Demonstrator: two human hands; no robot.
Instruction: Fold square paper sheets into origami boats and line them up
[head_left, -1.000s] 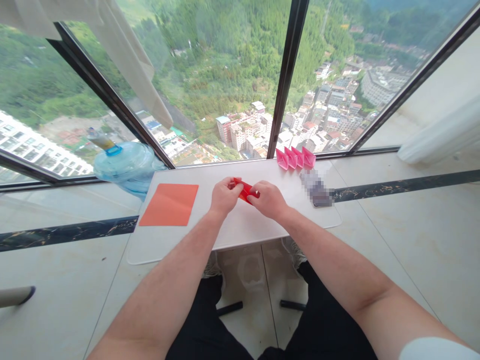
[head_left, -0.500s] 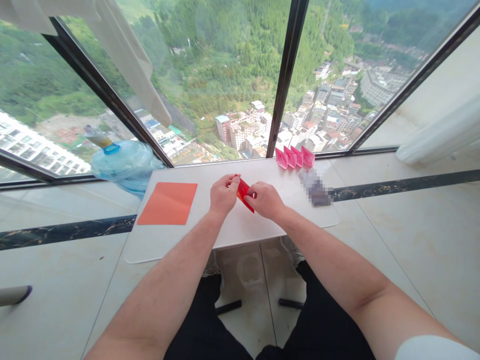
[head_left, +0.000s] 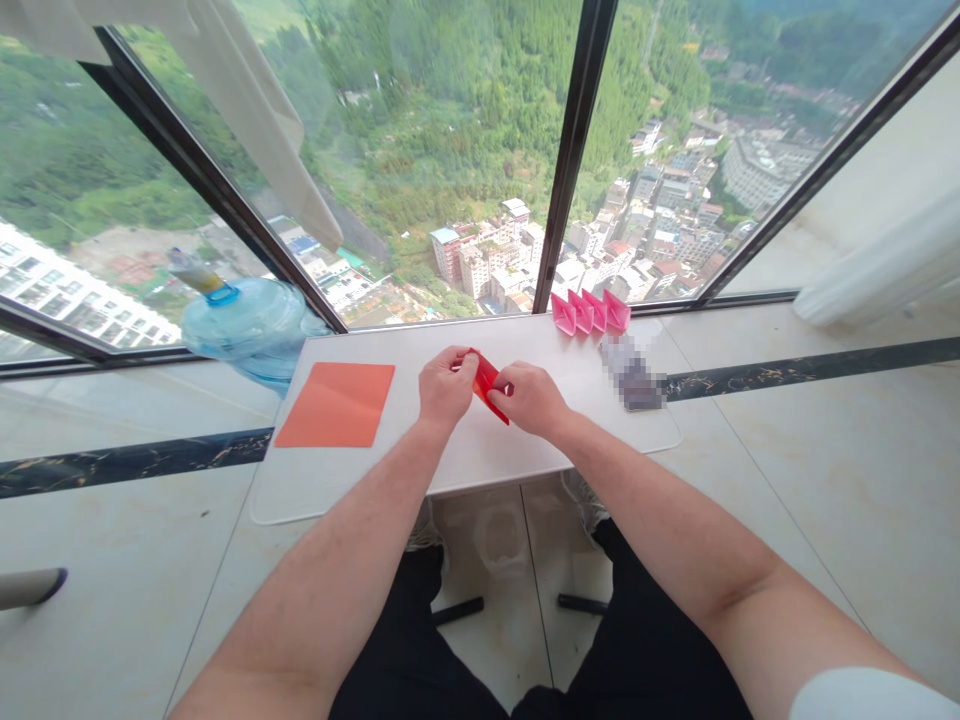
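Observation:
Between my two hands is a small folded piece of red paper (head_left: 491,385), held slanting above the white table (head_left: 442,465). My left hand (head_left: 448,382) pinches its upper left end. The fingers of my right hand (head_left: 527,397) are closed on its right edge, with the thumb pressed against the inner face. Some of the paper's folds are hidden behind my fingers. To the left, a stack or sheet of orange-red paper (head_left: 337,405) lies flat on the table. Several pink folded paper pieces (head_left: 591,313) stand in a row at the table's back right.
A blurred-out grey item (head_left: 636,378) lies at the table's right end. Behind the left end stands a large blue water bottle (head_left: 251,325). Tall windows with a dark frame (head_left: 574,150) rise just behind the table. My legs are under its near edge.

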